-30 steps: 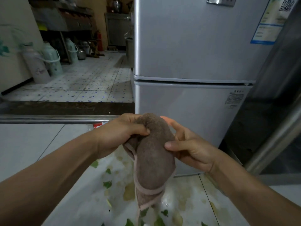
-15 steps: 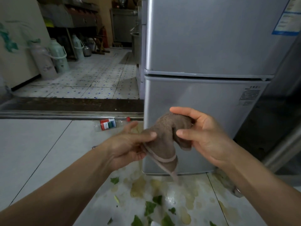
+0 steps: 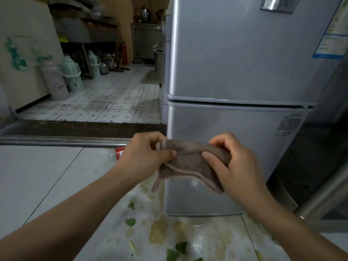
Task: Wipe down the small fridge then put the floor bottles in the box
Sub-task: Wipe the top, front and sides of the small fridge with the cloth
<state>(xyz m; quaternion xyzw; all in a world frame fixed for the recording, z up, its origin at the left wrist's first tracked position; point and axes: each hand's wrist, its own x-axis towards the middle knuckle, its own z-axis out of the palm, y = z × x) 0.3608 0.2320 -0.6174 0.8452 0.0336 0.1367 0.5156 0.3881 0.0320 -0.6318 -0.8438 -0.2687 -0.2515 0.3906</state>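
One silver-grey two-door fridge (image 3: 235, 76) stands upright on the pale tiled floor (image 3: 37, 176), and it serves as the landmark here. It has two doors, an upper and a lower, both closed, with one blue-and-white sticker (image 3: 333, 40) near the upper door's right edge and one small printed label (image 3: 289, 125) on the lower door's right side.

Two hands are held up in front of the fridge's lower door, and between them is one brown terry cloth with a pale pink border (image 3: 188, 162). The left hand (image 3: 145, 157) pinches the cloth's left end, thumb on the near face and fingers curled behind. The right hand (image 3: 233, 166) grips the right end, thumb pressed on the near face and fingers wrapped over the top. The cloth is stretched roughly level between them, folded over, with a lower flap hanging free. It is not touching the fridge.

One clear plastic bottle with a red label (image 3: 117, 154) lies on the floor to the left of the fridge, mostly hidden behind the left hand. On the floor at the foot of the fridge are several green leaf scraps (image 3: 130, 222) and yellowish wet stains (image 3: 158, 232).

Further left of the fridge, past a dark threshold, three pale thermos flasks (image 3: 54, 80) stand beside the wall.
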